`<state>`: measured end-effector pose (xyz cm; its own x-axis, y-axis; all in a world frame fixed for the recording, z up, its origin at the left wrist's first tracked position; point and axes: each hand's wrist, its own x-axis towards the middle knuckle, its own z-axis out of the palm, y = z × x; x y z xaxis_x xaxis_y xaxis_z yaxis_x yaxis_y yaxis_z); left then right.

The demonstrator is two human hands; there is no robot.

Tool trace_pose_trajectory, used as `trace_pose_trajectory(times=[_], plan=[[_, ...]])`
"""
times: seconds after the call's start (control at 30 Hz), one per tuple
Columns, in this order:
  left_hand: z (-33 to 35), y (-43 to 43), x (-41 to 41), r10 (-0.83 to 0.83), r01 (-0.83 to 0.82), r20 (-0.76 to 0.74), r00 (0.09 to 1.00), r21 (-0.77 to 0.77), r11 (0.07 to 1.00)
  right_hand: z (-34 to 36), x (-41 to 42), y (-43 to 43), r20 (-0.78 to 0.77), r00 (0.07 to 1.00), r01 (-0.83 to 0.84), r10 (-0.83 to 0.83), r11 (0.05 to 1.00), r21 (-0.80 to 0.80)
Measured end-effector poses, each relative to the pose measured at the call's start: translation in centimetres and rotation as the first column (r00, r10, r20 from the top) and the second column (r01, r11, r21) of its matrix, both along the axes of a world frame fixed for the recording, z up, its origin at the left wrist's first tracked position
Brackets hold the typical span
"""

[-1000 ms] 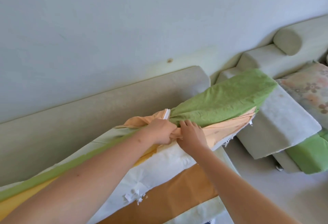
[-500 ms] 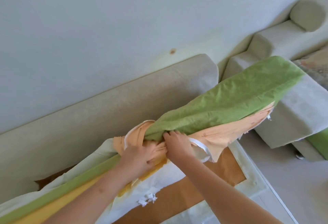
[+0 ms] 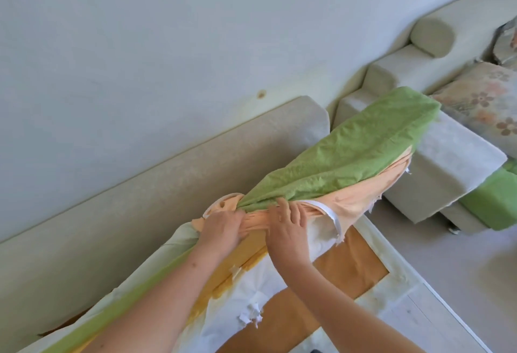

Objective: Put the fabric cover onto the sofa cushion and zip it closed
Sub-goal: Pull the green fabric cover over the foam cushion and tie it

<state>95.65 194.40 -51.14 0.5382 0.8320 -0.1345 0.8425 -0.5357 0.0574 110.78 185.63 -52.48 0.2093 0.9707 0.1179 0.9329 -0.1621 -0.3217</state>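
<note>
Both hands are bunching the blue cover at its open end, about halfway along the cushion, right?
Not quite: the cover is green, not blue, with a peach lining, as the head view shows. The rest holds: left hand and right hand grip its bunched open end partway along the cushion.

Sofa base: a flat platform with a brown central panel and a pale padded border, standing against the beige backrest. The long cushion, white and yellow with a green edge, lies on the base along the backrest side. Beyond the base's far corner, the grey floor carries a stack of grey foam blocks, with a green block at the stack's right.
</note>
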Motion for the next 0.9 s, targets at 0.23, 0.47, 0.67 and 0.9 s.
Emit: trace_pose_trajectory(times=[0.23,0.47,0.67,0.9], plan=[[3.7,-1.2,-1.0,-0.258,0.267,0.069,0.964,-0.222,0.938,-2.6,-8.8,-5.9,-0.619,0.675,0.151,-0.402,0.896,-0.417],[0.3,-10.0,-5.4,-0.017,0.057,0.142,0.990,-0.282,0.958,-5.1,-10.5,-2.6,-0.582,0.746,0.057,-0.323,0.902,-0.428],[-0.8,0.9,-10.2,-0.037,0.043,-0.048,0.998,0.132,0.990,-3.2,-10.5,-4.3,-0.478,0.871,-0.089,-0.113,0.921,-0.380],[1.8,-1.7,-9.8,-0.081,0.077,-0.115,0.990,-0.039,0.996,-0.9,-12.3,-1.2,-0.092,0.984,-0.156,0.151,0.986,-0.052]])
